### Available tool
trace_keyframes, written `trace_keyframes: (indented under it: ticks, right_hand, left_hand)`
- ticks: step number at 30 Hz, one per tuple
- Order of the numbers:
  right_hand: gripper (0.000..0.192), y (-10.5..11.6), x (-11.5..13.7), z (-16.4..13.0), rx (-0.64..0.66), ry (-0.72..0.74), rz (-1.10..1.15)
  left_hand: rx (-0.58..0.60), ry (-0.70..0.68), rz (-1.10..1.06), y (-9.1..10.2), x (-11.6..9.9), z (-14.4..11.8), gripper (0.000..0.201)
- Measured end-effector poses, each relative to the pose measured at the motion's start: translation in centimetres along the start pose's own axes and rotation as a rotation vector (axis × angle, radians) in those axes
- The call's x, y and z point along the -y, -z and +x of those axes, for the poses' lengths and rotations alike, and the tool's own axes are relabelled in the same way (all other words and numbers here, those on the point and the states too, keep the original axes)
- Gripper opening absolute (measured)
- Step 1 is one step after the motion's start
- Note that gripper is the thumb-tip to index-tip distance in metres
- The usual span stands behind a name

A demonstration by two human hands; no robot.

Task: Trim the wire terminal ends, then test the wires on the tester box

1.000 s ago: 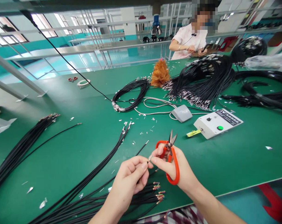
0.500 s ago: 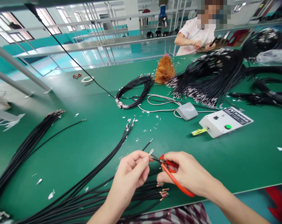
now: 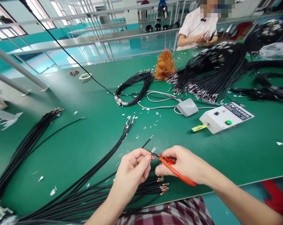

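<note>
My left hand (image 3: 132,173) pinches the end of a thin black wire, whose small metal terminal (image 3: 153,150) sticks out past the fingertips. My right hand (image 3: 187,164) grips red-handled scissors (image 3: 173,168), with the blades pointing left and meeting the wire end just beside my left fingertips. Below both hands a bundle of black wires with copper-coloured ends (image 3: 162,186) lies on the green table (image 3: 237,156) near its front edge.
More black wire bundles lie at the left (image 3: 26,147) and centre (image 3: 122,132), a coil (image 3: 134,87) and a big pile (image 3: 209,75) farther back. A grey foot pedal (image 3: 187,107), a white control box (image 3: 225,117), an orange duster (image 3: 165,65) and metal scraps are around. Another person (image 3: 197,26) works opposite.
My right hand turned the scissors from upright to pointing left and brought the blades onto the wire end held by my left hand. The view shifted slightly.
</note>
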State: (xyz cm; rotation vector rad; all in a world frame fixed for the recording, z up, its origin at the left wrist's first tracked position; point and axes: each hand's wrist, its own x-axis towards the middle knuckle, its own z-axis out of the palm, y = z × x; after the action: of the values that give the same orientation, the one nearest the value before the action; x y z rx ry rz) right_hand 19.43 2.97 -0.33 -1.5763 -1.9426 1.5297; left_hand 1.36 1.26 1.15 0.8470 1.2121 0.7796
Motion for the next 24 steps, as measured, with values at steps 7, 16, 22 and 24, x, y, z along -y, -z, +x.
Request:
trace_keyframes:
  ticks: [7, 16, 22, 24]
  right_hand:
    - [0.044, 0.15, 0.32, -0.40, -0.024, 0.024, -0.147]
    - [0.038, 0.41, -0.36, 0.40, 0.114, 0.070, -0.007]
    - [0.040, 0.37, -0.32, 0.34, 0.152, 0.067, 0.047]
    - [0.041, 0.30, -0.39, 0.28, 0.166, 0.074, 0.065]
  left_hand:
    - [-0.020, -0.023, 0.008, -0.16, -0.09, -0.11, 0.028]
    - [0.010, -0.030, 0.020, -0.17, -0.05, -0.14, 0.024]
    - [0.005, -0.050, 0.021, -0.13, -0.04, 0.07, 0.024]
    - [0.006, -0.051, 0.021, -0.08, 0.02, 0.11, 0.024]
